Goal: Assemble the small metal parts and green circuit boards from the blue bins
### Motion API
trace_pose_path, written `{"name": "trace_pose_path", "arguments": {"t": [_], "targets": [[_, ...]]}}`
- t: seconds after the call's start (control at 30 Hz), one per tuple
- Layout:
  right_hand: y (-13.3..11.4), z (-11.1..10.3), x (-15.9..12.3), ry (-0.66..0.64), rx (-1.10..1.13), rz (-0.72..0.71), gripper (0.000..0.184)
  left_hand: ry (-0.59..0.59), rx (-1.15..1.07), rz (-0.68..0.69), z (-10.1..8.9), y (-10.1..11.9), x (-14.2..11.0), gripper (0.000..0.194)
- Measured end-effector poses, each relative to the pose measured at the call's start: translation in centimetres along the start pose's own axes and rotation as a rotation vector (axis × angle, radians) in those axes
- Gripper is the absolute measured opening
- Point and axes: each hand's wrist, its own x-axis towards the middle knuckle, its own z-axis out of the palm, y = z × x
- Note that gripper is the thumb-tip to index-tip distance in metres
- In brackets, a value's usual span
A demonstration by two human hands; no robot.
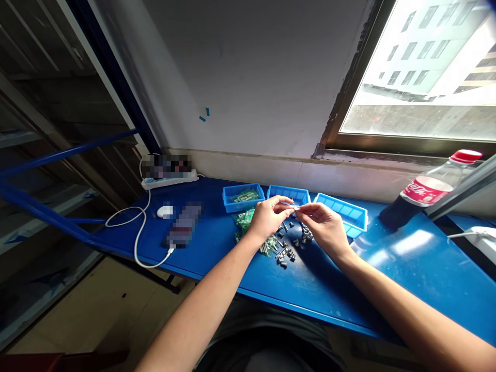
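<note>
Both hands meet fingertip to fingertip above the table, in front of the middle blue bin (289, 193). My left hand (267, 218) is closed in a pinch at a small, pale piece too tiny to name. From the other side my right hand (327, 226) pinches at the same spot, fingers closed. Loose metal screws (285, 254) lie scattered below the hands, with a further cluster of metal fasteners (306, 233) partly under the right hand. Green-tinted bags (244, 221) of metal pieces lie beside and partly behind my left wrist.
A left blue bin (244, 206) holds more green-tinted bagged pieces; a right blue bin (351, 213) stands behind my right hand. A cola bottle (422, 191) leans at the right. A blurred phone-like object (184, 225), white cable (136, 248) and power strip (170, 181) are at the left.
</note>
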Motion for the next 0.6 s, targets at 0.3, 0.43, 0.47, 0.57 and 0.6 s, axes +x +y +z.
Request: {"name": "trace_pose_path", "arguments": {"t": [0.3, 0.43, 0.47, 0.57, 0.6], "targets": [[-0.47, 0.20, -0.27, -0.068, 0.006, -0.018, 0.031, 0.020, 0.078, 0.026, -0.35, 0.39, 0.03, 0.046], [-0.47, -0.01, -0.18, -0.069, -0.009, -0.033, 0.031, 0.030, 0.064, 0.036, -0.39, 0.42, 0.05, 0.045], [-0.55, -0.04, -0.17, -0.070, -0.013, -0.036, 0.031, 0.041, 0.052, 0.037, -0.38, 0.44, 0.07, 0.044], [-0.86, 0.00, -0.17, -0.075, -0.008, -0.033, 0.031, 0.082, 0.005, 0.039, -0.31, 0.47, 0.19, 0.039], [-0.94, 0.02, -0.18, -0.078, -0.006, -0.030, 0.031, 0.098, -0.008, 0.041, -0.29, 0.46, 0.25, 0.037]]}}
